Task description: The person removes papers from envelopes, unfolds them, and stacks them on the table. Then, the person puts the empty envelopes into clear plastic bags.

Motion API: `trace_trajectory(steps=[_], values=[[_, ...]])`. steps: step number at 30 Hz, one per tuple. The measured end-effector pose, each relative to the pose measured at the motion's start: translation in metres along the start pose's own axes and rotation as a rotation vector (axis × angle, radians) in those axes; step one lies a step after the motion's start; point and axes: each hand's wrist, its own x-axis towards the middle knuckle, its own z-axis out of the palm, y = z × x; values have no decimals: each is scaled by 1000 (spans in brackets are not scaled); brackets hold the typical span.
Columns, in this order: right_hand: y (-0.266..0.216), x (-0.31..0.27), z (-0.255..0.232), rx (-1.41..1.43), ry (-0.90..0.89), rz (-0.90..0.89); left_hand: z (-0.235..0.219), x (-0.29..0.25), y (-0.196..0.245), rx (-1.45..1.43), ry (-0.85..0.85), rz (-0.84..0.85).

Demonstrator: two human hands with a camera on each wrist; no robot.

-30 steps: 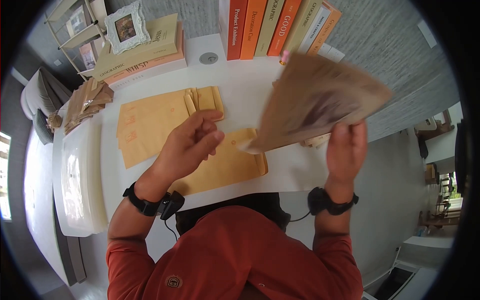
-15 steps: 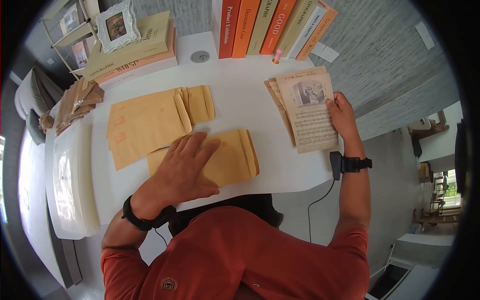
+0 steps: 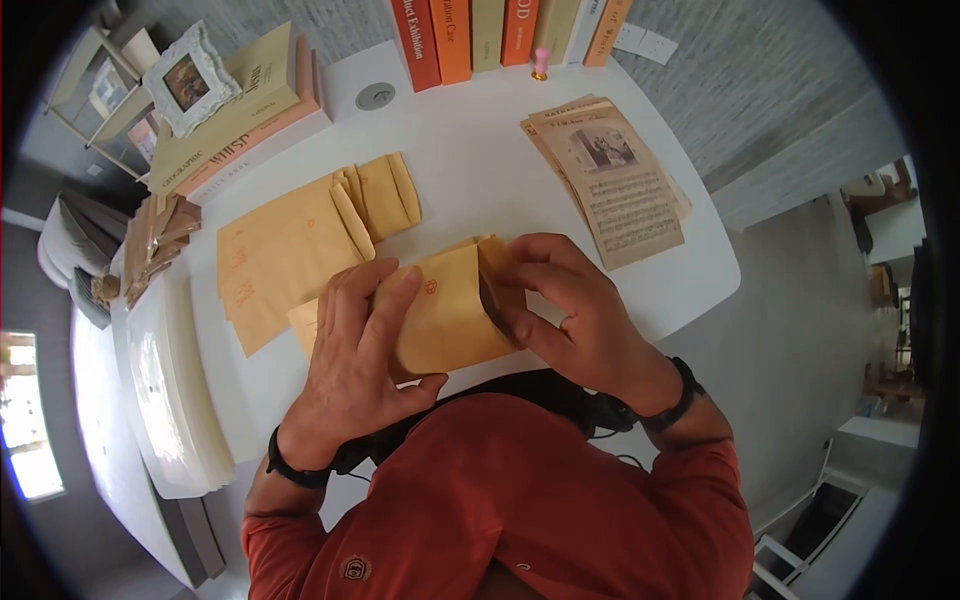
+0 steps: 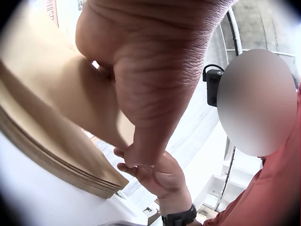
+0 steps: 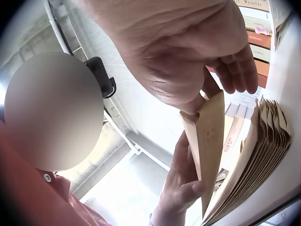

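A yellow kraft envelope (image 3: pixel 445 300) is raised at the desk's front, its mouth parted toward the right. My left hand (image 3: pixel 350 355) holds its left part, the fingers across the front and the thumb by the lower edge. At the mouth, my right hand (image 3: pixel 595 325) pinches the edge, with fingers around the flap side. The right wrist view shows the right thumb inside the opening of the envelope (image 5: pixel 210 134). Printed old-style sheets (image 3: pixel 630 190), the top one bearing a picture and music staves, lie in a pile to the right, apart from both hands.
More kraft envelopes (image 3: pixel 285 240) lie fanned at the left. Clear plastic sleeves (image 3: pixel 165 390) and brown paper packets (image 3: pixel 160 240) sit along the left edge. Upright books (image 3: pixel 490 40), a pink-handled stamp (image 3: pixel 541 62) and stacked books with a white frame (image 3: pixel 190 85) stand behind.
My right hand has put the printed sheet onto the pile, let it go and moved left to the envelope. The envelope, flat before, is now lifted between both hands with its mouth open.
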Motion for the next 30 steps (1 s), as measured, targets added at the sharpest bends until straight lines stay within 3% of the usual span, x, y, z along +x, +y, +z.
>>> trace_trajectory(steps=[11, 14, 17, 20, 23, 26, 30], values=[[12, 8, 18, 113, 46, 286, 11, -1, 8, 164, 43, 104], [12, 5, 17, -201, 219, 47, 8, 0, 12, 176, 51, 92], [3, 5, 15, -40, 220, 178, 5, 1, 14, 173, 58, 101], [-12, 9, 10, 84, 162, 298, 4, 3, 19, 199, 49, 131], [3, 8, 10, -92, 24, 160, 4, 6, 23, 213, 32, 149], [5, 10, 11, -60, 42, 165, 2, 5, 22, 252, 13, 135], [2, 9, 7, 246, -2, 289, -5, 4, 15, 280, 0, 132]])
